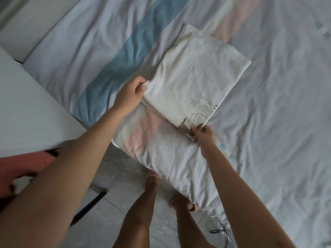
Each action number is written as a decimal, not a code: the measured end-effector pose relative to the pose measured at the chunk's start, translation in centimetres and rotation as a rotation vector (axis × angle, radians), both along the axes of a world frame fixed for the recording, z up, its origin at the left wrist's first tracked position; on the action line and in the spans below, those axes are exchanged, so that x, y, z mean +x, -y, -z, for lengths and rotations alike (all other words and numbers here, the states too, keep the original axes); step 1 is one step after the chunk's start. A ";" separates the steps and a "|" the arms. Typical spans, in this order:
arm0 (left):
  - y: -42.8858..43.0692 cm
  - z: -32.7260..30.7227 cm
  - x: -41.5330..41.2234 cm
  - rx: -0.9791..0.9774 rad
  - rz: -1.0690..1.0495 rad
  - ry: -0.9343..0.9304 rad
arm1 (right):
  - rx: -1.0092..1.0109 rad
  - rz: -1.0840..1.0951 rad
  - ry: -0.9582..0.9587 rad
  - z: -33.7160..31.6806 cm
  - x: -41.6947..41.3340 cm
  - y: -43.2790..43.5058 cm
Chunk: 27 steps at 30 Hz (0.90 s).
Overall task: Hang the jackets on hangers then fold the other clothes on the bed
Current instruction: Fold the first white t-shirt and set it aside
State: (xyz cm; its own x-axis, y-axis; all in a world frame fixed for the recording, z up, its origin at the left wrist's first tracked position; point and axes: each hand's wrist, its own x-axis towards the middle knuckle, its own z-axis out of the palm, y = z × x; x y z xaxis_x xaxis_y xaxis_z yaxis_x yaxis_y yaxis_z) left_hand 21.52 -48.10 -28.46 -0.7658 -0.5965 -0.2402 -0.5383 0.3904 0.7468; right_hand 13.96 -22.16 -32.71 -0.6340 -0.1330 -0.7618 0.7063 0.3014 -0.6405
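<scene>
Head view: folded shirt (195, 77) on the bed (279, 122), held at two corners.
The white shirt lies flat as a tilted rectangle just above frame centre, on a pale sheet with blue and pink stripes; a brown figure and lines of small text are printed near its 6 o'clock corner. The left hand (129, 93) pinches the shirt's 8 o'clock corner, fingers curled on the cloth edge. The right hand (205, 136) grips the 6 o'clock corner, thumb on top over the print. Both forearms reach in from the lower edge. A white table (26, 104) stands at 9 o'clock of the frame, beside the bed. At 6 o'clock, bare legs in pink slippers (154, 176) stand on a grey floor (121, 194); a dark cable (221, 230) lies at 5 o'clock.
</scene>
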 end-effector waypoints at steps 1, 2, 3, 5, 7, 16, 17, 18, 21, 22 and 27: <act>-0.2 0.3 0.4 -0.069 -0.010 0.022 | 0.000 0.002 0.003 0.0 0.0 0.0; -0.3 0.9 0.8 -0.114 -0.039 0.042 | 0.000 0.002 0.005 0.0 0.0 -0.1; -0.4 1.3 1.1 -0.142 -0.073 0.060 | 0.001 0.002 0.006 0.1 0.1 -0.1; -0.5 2.3 1.6 -0.167 -0.130 0.143 | 0.000 0.000 0.005 0.1 0.0 -0.1; -0.4 3.1 1.6 -0.070 -0.217 0.251 | -0.004 0.001 0.007 0.2 0.0 -0.1; -1.0 1.7 2.5 0.489 -0.238 0.053 | 0.000 -0.001 0.000 0.3 0.2 -0.3; -1.0 1.6 2.5 0.528 -0.250 0.025 | -0.008 -0.001 0.002 0.3 0.1 -0.3; -1.0 1.5 2.3 0.574 -0.256 0.012 | -0.020 -0.003 0.008 0.4 0.1 -0.3; -2.2 1.7 1.7 0.629 -0.217 0.063 | -0.071 -0.010 0.042 0.4 0.1 -0.6; -2.6 1.6 1.5 0.585 -0.183 0.096 | -0.083 -0.005 0.053 0.5 0.1 -0.7; -2.7 1.7 1.2 0.254 -0.100 0.147 | -0.063 -0.010 0.087 0.1 -0.1 -0.5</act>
